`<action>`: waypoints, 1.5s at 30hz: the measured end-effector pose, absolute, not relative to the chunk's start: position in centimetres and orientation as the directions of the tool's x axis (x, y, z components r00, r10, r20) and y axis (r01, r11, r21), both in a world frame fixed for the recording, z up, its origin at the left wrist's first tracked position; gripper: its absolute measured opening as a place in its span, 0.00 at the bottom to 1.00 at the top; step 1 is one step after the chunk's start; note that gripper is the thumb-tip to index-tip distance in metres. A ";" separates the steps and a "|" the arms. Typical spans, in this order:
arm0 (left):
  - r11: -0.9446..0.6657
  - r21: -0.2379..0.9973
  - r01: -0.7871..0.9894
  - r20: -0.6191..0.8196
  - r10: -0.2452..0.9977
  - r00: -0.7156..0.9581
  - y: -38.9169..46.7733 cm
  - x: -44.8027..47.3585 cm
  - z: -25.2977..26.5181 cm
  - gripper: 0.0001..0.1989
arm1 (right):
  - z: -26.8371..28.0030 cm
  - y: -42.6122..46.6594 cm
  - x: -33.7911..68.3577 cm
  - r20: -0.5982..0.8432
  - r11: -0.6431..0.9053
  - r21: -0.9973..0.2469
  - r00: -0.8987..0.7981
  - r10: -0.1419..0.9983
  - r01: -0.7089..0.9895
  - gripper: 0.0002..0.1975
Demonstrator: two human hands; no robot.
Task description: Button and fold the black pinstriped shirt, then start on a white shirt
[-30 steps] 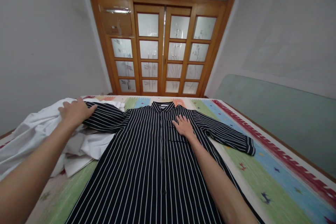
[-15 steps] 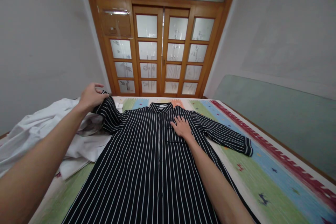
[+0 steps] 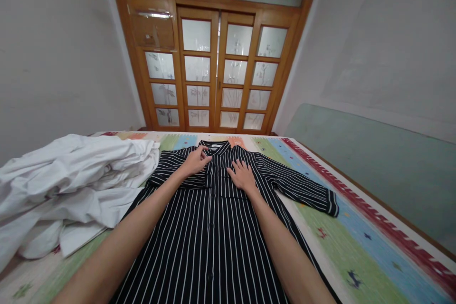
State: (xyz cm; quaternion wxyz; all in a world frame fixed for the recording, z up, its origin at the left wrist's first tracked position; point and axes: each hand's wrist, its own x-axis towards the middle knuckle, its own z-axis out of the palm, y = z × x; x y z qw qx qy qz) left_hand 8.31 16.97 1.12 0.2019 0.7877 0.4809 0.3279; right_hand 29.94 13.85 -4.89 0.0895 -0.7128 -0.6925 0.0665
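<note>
A black shirt with white stripes (image 3: 192, 232) lies buttoned and front up, its collar (image 3: 223, 147) at the far end. The sleeve on the left side (image 3: 178, 178) is folded inward across the chest, while the right-side sleeve (image 3: 302, 183) stretches outward. Just below the collar, my left hand (image 3: 195, 161) is over the folded sleeve, fingers loosely bent with a gap between thumb and fingers. Flat on the chest near the pocket, my right hand (image 3: 242, 175) rests with fingers spread.
A heap of white cloth (image 3: 71, 175) lies to the left of the shirt. The patterned cover (image 3: 374, 242) beneath has colored stripes and small figures. A pale green board (image 3: 374, 152) runs along the right side, and wooden glazed doors (image 3: 217, 71) stand beyond.
My left hand has carried the left-side sleeve from over the white cloth inward across the chest, and its grip has loosened. My right hand stays on the chest.
</note>
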 end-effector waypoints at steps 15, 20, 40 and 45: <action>-0.143 0.115 0.983 0.288 0.952 0.105 18.0 0.9 -5.7 0.32 | -5.2 14.0 30.1 0.047 -0.016 -0.189 0.026 0.999 0.982 0.33; -0.052 0.093 0.994 0.407 0.913 0.010 16.7 3.0 -6.2 0.33 | -5.3 14.0 30.2 0.043 -0.030 -0.168 0.038 0.998 0.985 0.33; -0.183 0.130 0.974 0.129 0.978 0.166 15.9 6.1 -5.4 0.35 | -5.3 13.9 32.5 0.008 -0.109 -0.133 0.111 0.994 0.985 0.32; -0.218 0.165 0.962 0.234 0.956 0.177 16.1 6.5 -5.5 0.32 | -5.2 13.9 34.0 -0.011 -0.133 -0.120 0.133 0.991 0.984 0.33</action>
